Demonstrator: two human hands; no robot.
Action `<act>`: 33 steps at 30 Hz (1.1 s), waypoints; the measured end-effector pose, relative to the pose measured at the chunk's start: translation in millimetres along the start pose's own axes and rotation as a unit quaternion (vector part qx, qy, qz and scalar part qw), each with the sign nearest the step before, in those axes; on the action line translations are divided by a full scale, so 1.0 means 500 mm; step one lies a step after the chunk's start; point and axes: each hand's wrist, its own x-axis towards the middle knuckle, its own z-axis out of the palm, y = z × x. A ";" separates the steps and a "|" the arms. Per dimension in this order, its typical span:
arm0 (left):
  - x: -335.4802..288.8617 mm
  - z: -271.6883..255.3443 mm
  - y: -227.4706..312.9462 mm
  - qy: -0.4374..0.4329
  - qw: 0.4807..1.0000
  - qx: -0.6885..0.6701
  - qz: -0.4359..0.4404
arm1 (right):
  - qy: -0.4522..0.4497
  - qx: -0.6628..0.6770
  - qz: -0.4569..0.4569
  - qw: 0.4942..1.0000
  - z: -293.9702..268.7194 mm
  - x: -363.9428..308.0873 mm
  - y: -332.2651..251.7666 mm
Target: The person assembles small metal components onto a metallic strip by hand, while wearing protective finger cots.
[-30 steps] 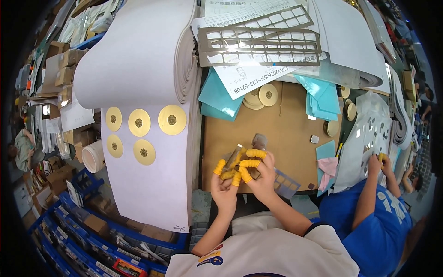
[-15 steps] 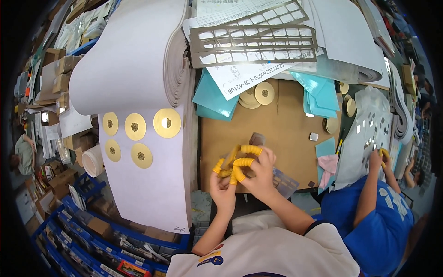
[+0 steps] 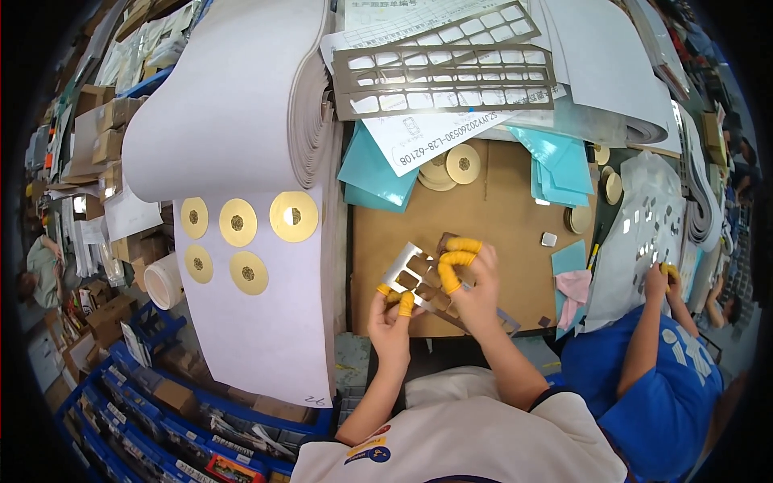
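Cluttered workshop surroundings frame a brown cardboard-topped bench (image 3: 515, 217), with a big roll of pale sheet (image 3: 233, 105) carrying gold discs (image 3: 294, 216) well to the left of the fingers and a larger perforated metal stencil (image 3: 443, 68) lying far beyond them. The left hand (image 3: 392, 322) pinches the near left corner of a small metal die-cut strip (image 3: 419, 278) between yellow-capped fingers (image 3: 406, 303), while the right hand (image 3: 475, 286) lies over the strip's middle, its capped fingers (image 3: 455, 259) curled and pressed down onto the cut-outs. The strip is held just above the bench, tilted, between both hands. This looks like the stage of pushing small cut pieces out of their windows; the next move probably calls for a steady left-hand grip while the right fingers shift along to the neighbouring window. A co-worker in a blue shirt (image 3: 668, 386) handles a clear punched sheet (image 3: 644, 233) to the right.
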 end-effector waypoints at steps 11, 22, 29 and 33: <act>0.003 -0.003 0.001 -0.025 1.000 0.000 0.011 | -0.054 -0.134 -0.018 0.989 -0.022 0.001 -0.040; -0.001 -0.003 0.006 -0.002 0.999 0.003 0.041 | -0.042 -0.109 -0.166 0.979 0.023 -0.050 -0.030; -0.012 -0.005 0.008 -0.028 0.999 -0.028 0.000 | -0.018 -0.096 -0.087 0.991 0.014 -0.055 -0.021; -0.012 -0.010 0.006 -0.020 0.999 -0.003 0.041 | -0.019 -0.146 -0.240 0.960 0.010 -0.078 -0.002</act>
